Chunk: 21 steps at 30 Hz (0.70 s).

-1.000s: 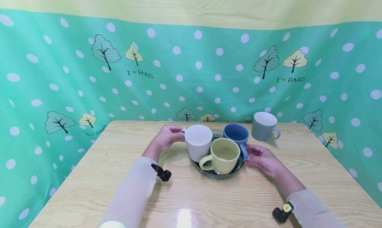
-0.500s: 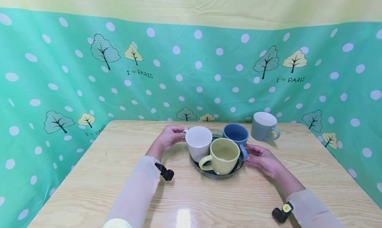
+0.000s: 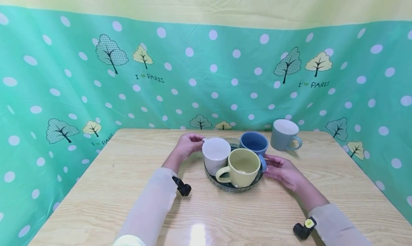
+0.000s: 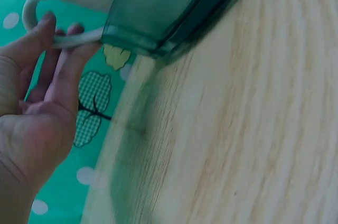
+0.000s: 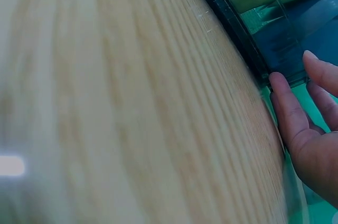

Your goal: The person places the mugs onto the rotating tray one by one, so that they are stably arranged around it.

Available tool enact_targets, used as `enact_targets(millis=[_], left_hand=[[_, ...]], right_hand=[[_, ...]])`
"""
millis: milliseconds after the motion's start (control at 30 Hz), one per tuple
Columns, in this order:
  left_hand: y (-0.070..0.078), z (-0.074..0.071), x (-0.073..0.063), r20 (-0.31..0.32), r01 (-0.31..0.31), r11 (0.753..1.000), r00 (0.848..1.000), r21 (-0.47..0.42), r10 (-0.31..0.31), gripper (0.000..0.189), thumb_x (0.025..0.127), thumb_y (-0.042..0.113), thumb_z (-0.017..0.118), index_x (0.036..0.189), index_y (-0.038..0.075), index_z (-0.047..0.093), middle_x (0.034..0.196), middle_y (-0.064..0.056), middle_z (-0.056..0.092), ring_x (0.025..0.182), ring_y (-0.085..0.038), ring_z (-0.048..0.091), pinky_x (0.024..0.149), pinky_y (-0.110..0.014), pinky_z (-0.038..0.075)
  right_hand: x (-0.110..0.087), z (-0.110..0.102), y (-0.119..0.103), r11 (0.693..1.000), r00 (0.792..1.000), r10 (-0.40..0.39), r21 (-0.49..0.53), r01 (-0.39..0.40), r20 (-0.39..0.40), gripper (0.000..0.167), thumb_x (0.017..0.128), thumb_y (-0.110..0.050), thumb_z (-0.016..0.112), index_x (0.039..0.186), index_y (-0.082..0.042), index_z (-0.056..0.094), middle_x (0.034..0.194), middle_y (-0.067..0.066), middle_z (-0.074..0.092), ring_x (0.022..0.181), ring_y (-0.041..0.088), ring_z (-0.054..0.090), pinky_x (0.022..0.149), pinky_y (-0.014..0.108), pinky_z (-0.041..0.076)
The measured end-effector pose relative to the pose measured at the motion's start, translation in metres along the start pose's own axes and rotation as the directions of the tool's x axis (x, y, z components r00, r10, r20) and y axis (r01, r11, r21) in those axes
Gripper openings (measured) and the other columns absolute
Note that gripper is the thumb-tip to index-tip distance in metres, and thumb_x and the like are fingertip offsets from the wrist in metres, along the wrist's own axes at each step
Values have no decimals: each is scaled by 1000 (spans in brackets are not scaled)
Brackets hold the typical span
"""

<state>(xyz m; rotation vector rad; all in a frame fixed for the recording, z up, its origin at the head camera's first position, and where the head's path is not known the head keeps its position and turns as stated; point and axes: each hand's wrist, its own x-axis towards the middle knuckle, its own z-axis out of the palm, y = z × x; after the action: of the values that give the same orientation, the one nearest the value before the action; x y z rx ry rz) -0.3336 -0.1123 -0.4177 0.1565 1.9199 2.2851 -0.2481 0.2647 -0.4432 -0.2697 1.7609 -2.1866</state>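
A white mug (image 3: pixel 215 156) stands in a dark green see-through glass tray (image 3: pixel 232 189), at its left side. My left hand (image 3: pixel 189 146) pinches this mug's handle (image 4: pixel 79 39) between thumb and fingers. Sharing the tray are a yellow mug (image 3: pixel 243 169) at the front, its handle toward the left, and a blue mug (image 3: pixel 254 143) at the back right. My right hand (image 3: pixel 283 171) is at the tray's right side beside the blue mug's handle. In the right wrist view its fingers are extended, one fingertip right at the tray's lower edge (image 5: pixel 259 68).
A grey-blue mug (image 3: pixel 284 136) with a white inside stands on the wooden table (image 3: pixel 135 188), behind and right of the tray. A green dotted curtain (image 3: pixel 180 78) hangs along the table's back.
My left hand and the white mug have shifted right and slightly down, closer to the yellow mug. The right hand, tray and other mugs stay practically where they were.
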Motion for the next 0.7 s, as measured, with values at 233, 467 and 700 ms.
enact_targets(millis=[233, 467, 700], left_hand=[[0, 5, 2, -89, -8, 999, 996, 45, 12, 21, 80, -18, 67, 98, -7, 71, 95, -17, 72, 74, -20, 71, 75, -36, 62], [0, 6, -1, -73, -23, 998, 997, 53, 27, 22, 80, -16, 69, 100, -7, 71, 97, -18, 72, 76, -20, 71, 76, -38, 62], [1, 6, -1, -60, -3, 998, 998, 61, 6, 26, 81, -16, 68, 105, -8, 69, 103, -18, 71, 82, -21, 71, 79, -37, 61]], right_hand=[[-1, 0, 1, 1000, 1000, 3, -14, -3, -5, 52, 91, 6, 62, 139, -3, 48, 117, 3, 63, 103, 21, 67, 94, 38, 55], [0, 0, 2, 1000, 1000, 15, -26, -15, -17, 56, 92, 5, 62, 143, 4, 40, 117, 4, 63, 103, 21, 67, 94, 39, 55], [-1, 0, 1, 1000, 1000, -5, -22, 5, 14, 52, 93, 7, 58, 142, 4, 41, 118, 5, 62, 103, 21, 66, 94, 38, 55]])
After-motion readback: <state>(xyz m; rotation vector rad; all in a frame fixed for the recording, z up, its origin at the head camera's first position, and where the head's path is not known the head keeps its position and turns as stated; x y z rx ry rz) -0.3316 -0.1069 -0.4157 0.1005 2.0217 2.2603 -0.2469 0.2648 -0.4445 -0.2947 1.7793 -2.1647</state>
